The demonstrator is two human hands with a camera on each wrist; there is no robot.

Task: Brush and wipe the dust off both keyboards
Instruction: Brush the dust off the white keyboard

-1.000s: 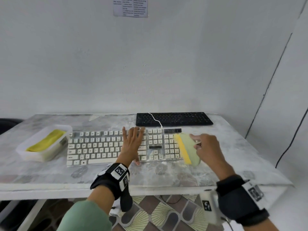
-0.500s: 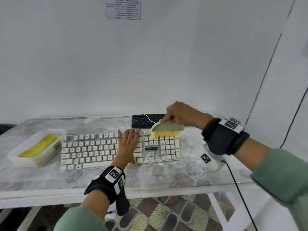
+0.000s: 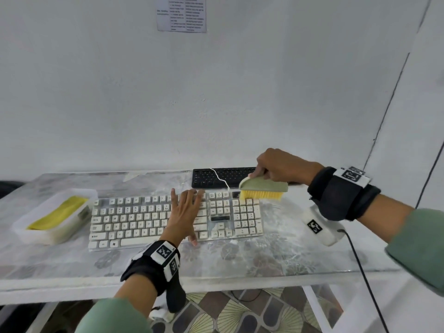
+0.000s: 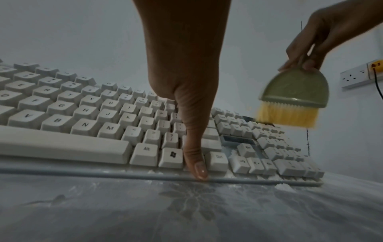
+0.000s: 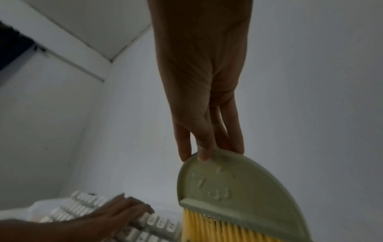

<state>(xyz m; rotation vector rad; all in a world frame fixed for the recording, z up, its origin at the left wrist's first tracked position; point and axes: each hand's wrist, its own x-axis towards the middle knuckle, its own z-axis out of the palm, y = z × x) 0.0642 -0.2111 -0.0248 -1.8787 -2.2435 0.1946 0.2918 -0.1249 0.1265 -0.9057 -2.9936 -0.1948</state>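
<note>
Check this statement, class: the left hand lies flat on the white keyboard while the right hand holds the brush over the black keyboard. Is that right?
Not quite. The right hand holds the brush over the white keyboard's number pad, not the black keyboard; the head view shows it. The left hand does lie flat on the white keyboard.

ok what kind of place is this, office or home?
Can't say for sure; it looks like a plain indoor desk corner: a table against a bare wall, a printed notice taped up, a wall socket.

white tub (image 3: 22, 228) – yellow cloth (image 3: 57, 213) inside | wall notice (image 3: 181, 14) | socket (image 4: 355, 78)
</note>
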